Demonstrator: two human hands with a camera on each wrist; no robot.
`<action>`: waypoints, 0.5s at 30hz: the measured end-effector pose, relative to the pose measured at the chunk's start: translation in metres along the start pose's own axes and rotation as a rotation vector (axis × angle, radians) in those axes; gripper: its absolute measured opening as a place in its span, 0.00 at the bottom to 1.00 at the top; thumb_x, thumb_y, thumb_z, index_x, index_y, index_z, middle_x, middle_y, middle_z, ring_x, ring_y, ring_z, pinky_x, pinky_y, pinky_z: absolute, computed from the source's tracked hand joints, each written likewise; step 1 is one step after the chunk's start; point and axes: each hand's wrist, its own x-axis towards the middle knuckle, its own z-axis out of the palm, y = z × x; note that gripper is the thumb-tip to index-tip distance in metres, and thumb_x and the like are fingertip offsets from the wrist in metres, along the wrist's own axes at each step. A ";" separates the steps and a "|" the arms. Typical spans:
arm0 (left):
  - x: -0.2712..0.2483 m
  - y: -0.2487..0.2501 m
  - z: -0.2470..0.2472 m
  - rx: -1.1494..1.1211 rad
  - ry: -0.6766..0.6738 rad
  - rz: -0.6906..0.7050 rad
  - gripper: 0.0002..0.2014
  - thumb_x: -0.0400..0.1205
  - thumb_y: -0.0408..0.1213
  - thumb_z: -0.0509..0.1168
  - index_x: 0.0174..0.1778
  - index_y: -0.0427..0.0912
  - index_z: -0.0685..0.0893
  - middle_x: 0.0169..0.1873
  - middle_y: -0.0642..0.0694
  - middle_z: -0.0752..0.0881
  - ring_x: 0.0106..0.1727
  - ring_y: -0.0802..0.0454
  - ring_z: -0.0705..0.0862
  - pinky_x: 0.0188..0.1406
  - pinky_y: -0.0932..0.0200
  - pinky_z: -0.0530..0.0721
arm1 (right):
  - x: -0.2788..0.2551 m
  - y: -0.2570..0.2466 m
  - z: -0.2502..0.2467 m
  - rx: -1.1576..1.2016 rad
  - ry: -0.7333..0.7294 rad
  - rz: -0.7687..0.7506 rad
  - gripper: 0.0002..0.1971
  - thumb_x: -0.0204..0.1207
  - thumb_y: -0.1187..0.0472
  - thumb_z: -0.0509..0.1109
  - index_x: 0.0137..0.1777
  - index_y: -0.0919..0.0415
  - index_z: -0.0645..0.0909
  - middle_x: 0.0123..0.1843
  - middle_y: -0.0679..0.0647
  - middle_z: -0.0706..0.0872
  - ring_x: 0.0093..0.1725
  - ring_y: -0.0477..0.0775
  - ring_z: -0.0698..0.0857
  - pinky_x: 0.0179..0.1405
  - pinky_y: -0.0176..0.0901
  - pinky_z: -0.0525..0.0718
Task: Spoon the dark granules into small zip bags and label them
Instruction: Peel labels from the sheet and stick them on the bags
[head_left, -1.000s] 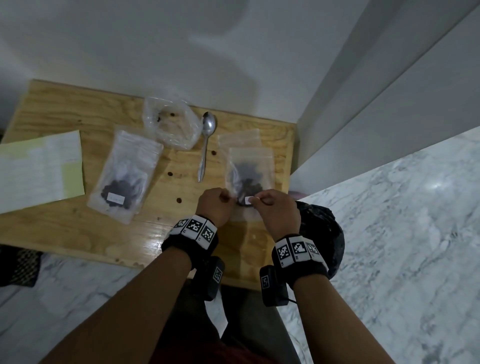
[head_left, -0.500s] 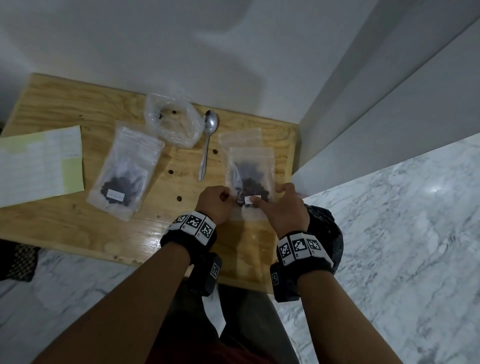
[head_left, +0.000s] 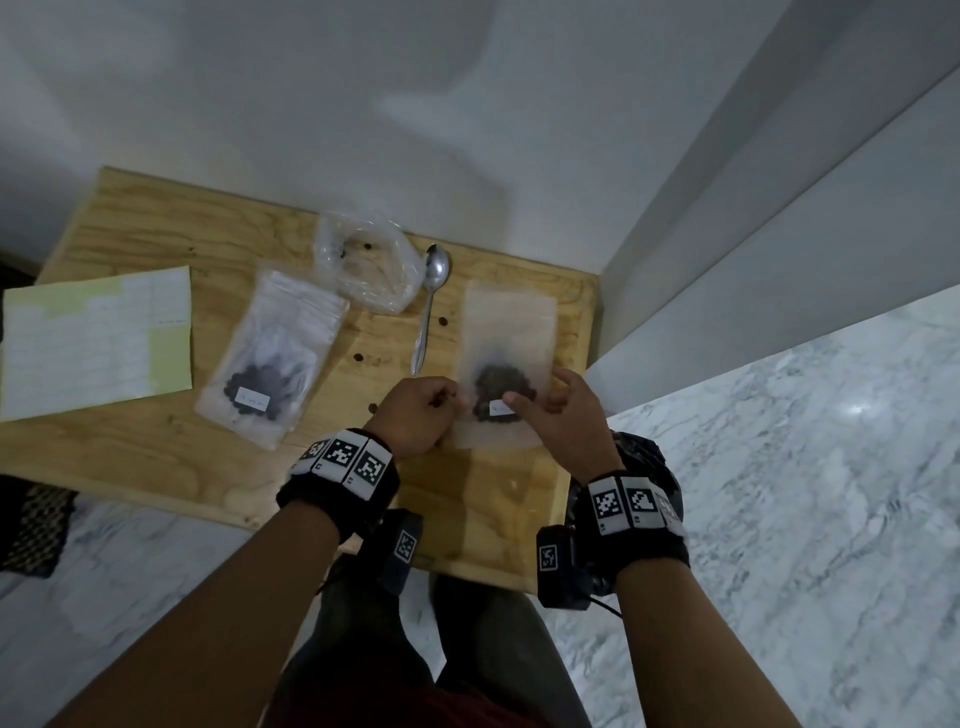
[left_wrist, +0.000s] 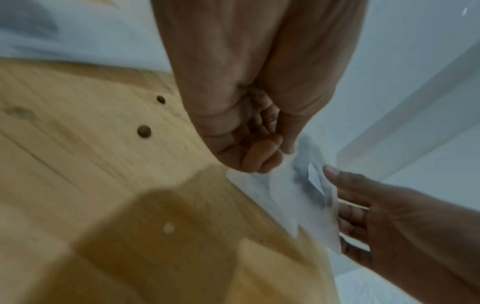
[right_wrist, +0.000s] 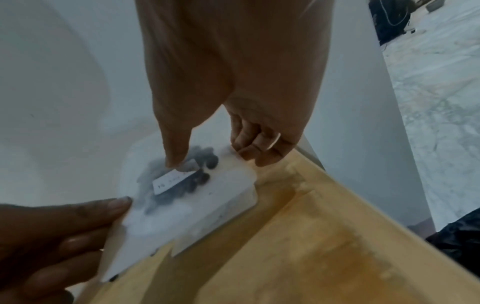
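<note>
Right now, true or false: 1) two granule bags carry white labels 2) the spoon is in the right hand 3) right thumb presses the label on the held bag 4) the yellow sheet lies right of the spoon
1) True: the held bag and the left bag each carry a white label.
2) False: the spoon lies on the table, untouched.
3) True: the right hand presses the label with its thumb; the left hand pinches the bag's edge.
4) False: the yellow sheet lies far left.
</note>
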 end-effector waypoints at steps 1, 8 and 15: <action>-0.003 0.002 -0.006 -0.046 -0.002 -0.004 0.06 0.85 0.38 0.65 0.44 0.44 0.86 0.31 0.44 0.85 0.29 0.49 0.82 0.29 0.59 0.80 | 0.000 -0.002 0.002 0.013 0.015 -0.024 0.35 0.66 0.48 0.82 0.70 0.58 0.72 0.54 0.49 0.85 0.51 0.45 0.85 0.45 0.30 0.82; -0.023 0.001 -0.044 -0.132 0.039 -0.013 0.08 0.83 0.45 0.67 0.45 0.44 0.84 0.32 0.42 0.82 0.29 0.49 0.81 0.29 0.56 0.80 | -0.020 -0.034 0.019 0.017 -0.002 -0.150 0.10 0.74 0.56 0.78 0.38 0.56 0.79 0.34 0.44 0.82 0.34 0.42 0.81 0.37 0.31 0.80; -0.048 -0.032 -0.100 -0.076 0.198 -0.014 0.12 0.75 0.48 0.75 0.40 0.42 0.86 0.31 0.45 0.80 0.31 0.54 0.78 0.28 0.67 0.74 | -0.039 -0.071 0.085 -0.038 -0.152 -0.168 0.19 0.78 0.51 0.72 0.47 0.72 0.81 0.43 0.64 0.87 0.45 0.52 0.87 0.49 0.46 0.85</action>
